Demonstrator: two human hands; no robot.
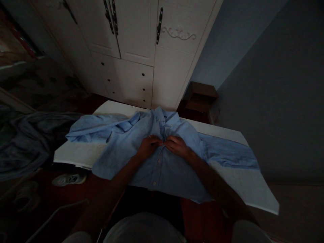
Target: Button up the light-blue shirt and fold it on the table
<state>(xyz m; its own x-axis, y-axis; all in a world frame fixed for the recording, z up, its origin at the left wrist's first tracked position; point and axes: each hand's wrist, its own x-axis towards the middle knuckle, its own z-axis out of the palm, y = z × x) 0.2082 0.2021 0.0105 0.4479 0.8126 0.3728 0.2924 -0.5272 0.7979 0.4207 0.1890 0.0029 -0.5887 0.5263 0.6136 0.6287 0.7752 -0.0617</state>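
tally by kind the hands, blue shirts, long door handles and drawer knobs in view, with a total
left hand and right hand: 2
blue shirt: 1
door handles: 4
drawer knobs: 6
total: 13

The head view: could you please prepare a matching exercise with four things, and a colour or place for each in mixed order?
Things:
1. Shirt
2. Wardrobe
3. Pale sneaker
4. Small cabinet

Descriptions:
A. On the red floor
B. Brown, to the right of the large white furniture
C. Light blue, spread on the white board
D. White, with dark handles

Right pairs: 1-C, 2-D, 3-A, 4-B
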